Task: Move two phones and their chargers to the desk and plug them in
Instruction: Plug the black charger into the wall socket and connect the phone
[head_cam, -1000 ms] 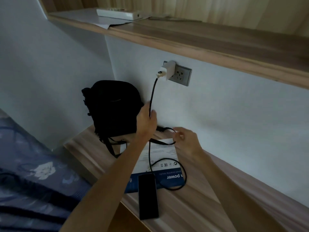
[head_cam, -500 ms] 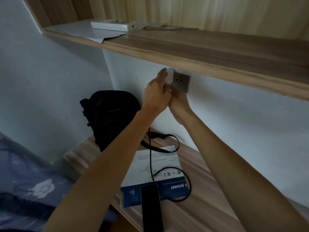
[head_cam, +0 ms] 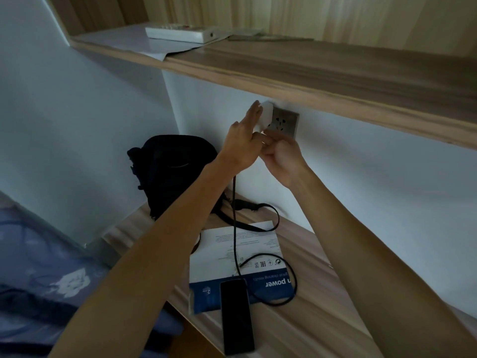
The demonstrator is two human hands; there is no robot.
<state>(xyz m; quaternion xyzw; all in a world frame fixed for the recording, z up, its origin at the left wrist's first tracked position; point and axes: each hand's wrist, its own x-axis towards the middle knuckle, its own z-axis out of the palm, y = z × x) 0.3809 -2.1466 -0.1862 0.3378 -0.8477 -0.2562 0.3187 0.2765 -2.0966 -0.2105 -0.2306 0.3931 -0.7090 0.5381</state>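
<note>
A white charger block [head_cam: 265, 115] sits in the grey wall socket [head_cam: 284, 124] under the shelf. My left hand [head_cam: 242, 139] covers the block's left side, fingers stretched up along it. My right hand [head_cam: 280, 157] is closed just below the block, fingertips pinched where the black cable [head_cam: 235, 228] leaves it; the plug end is hidden by my fingers. The cable drops to the wooden desk [head_cam: 309, 319], loops, and ends near a black phone [head_cam: 236, 316] lying face up at the desk's front edge. Only one phone is in view.
A blue-and-white leaflet [head_cam: 219, 254] lies under the cable and phone. A black bag [head_cam: 170, 171] with a strap stands in the desk's back corner. A wooden shelf [head_cam: 309, 71] overhangs the socket, holding a white remote [head_cam: 180, 33]. A blue patterned bed [head_cam: 46, 280] lies left.
Both hands rose from the cable near the desk to the charger block at the socket. In the last half second they stay there; the right hand has closed under the block.
</note>
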